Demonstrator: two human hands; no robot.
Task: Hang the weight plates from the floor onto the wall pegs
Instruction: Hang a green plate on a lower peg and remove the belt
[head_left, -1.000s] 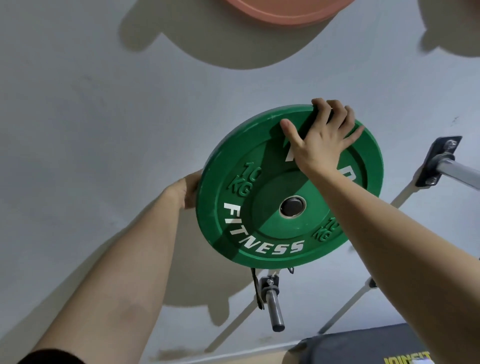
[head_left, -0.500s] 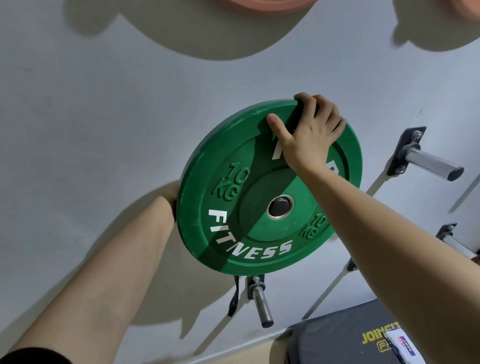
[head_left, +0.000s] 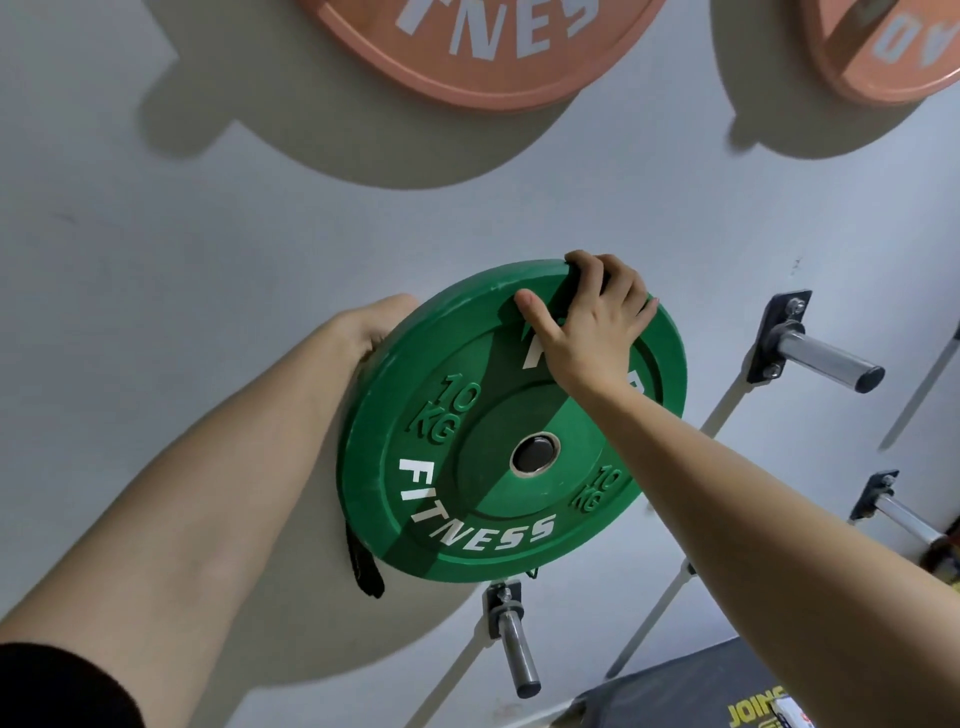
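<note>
Holding against the pale grey wall (head_left: 182, 286), the green rubber 10 kg weight plate (head_left: 467, 493) stays just above a short steel peg (head_left: 517, 654), but the left hand (head_left: 374, 327) has slid up its far-left rim, likely a regrip before seating, so the plate is probably not yet hung. The left hand's fingers are hidden behind the plate, so I cannot tell their set. The right hand (head_left: 587, 332) is clamped over the top rim. A disc has no long axis — its printed face points out towards the viewer, with its dark bore (head_left: 535, 453) facing out.
</note>
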